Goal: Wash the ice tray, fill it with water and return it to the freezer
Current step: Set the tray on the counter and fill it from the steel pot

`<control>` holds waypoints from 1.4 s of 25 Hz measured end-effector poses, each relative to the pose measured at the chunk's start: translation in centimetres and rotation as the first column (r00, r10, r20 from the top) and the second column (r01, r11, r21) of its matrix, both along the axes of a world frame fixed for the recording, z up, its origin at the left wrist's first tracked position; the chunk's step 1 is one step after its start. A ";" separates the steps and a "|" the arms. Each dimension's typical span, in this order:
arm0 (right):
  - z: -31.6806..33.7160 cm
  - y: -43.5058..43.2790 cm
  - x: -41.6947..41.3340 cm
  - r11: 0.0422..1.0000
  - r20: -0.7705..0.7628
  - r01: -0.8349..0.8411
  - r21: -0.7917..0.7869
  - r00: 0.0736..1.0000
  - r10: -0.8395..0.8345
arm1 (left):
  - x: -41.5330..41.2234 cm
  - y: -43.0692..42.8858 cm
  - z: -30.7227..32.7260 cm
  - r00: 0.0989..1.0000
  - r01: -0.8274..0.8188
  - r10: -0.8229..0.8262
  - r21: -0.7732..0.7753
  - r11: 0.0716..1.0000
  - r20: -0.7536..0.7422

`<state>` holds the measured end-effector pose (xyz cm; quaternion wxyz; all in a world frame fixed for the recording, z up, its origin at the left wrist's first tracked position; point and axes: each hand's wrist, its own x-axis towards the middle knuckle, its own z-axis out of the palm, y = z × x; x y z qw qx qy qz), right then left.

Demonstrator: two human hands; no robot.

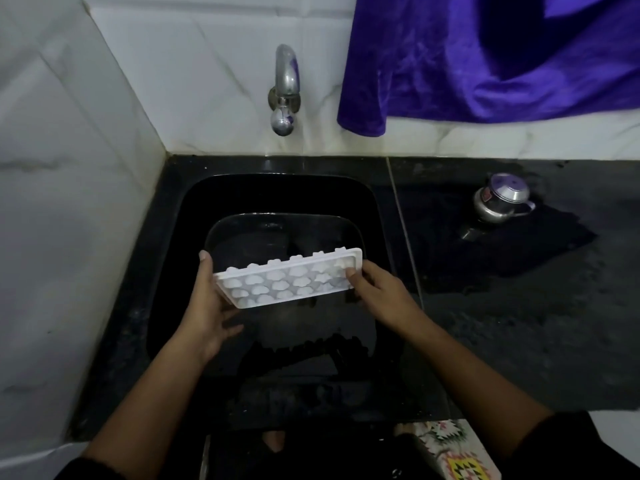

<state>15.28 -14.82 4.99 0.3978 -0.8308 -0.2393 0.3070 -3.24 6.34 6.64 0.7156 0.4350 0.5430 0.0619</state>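
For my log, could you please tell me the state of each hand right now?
Left hand: holds the left end of the ice tray.
Right hand: pinches the tray's right end.

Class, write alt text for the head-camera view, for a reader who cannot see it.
A left hand and a right hand grip the ends of a white ice tray tilted over a black sink. A chrome tap juts from the wall behind; a steel pot stands on the counter at right.

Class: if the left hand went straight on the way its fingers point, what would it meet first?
Probably the far wall of the sink, left of the tap; depth is unclear. The left hand holds the ice tray.
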 end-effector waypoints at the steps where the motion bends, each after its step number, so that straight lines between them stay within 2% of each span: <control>1: 0.1 -0.6 0.8 1.000 0.040 0.001 -0.017 0.999 -0.001 | 0.6 -1.1 0.5 1.000 0.005 -0.005 0.032 0.999 0.023; 3: 0.1 -2.3 3.0 1.000 0.096 0.007 -0.023 0.995 -0.005 | 2.2 -3.6 1.0 0.998 0.015 -0.022 0.116 0.993 0.061; 7: 0.8 -7.3 7.9 0.997 0.026 0.053 0.053 0.998 -0.055 | 5.9 -9.9 1.6 0.993 0.027 -0.055 0.260 0.965 0.100; 11: 0.7 -13.6 13.8 0.996 0.008 0.048 0.076 0.999 -0.049 | 10.4 -17.2 2.0 0.987 0.058 -0.103 0.314 0.947 0.127; 15: 0.5 -19.7 19.2 0.998 -0.011 0.033 0.059 0.999 -0.032 | 15.2 -23.4 1.0 0.987 0.023 -0.079 0.372 0.928 0.136; 18: -0.1 -23.6 21.8 0.998 -0.026 0.064 0.030 0.998 -0.063 | 18.0 -27.5 0.2 0.996 0.010 -0.046 0.433 0.901 0.075; 21: -0.9 -26.6 23.5 0.994 -0.027 0.108 -0.003 0.994 -0.108 | 20.1 -30.1 -0.7 0.986 0.147 -0.162 0.586 0.797 -0.028; 24: -2.0 -29.1 24.6 0.989 -0.007 0.139 -0.052 0.990 -0.139 | 21.4 -31.2 -2.4 0.951 0.289 -0.263 0.774 0.563 -0.164; 26: -2.7 -30.2 24.9 0.985 0.026 0.145 -0.091 0.989 -0.143 | 21.6 -31.5 -4.0 0.900 0.429 -0.291 0.778 0.459 -0.324; 29: -3.1 -31.2 24.6 0.979 0.069 0.170 -0.113 0.984 -0.163 | 21.5 -32.1 -5.5 0.853 0.519 -0.309 0.744 0.422 -0.420; 35: -3.5 -32.1 23.5 0.967 0.173 0.164 -0.192 0.976 -0.132 | 20.7 -33.3 -7.1 0.786 0.614 -0.309 0.737 0.282 -0.536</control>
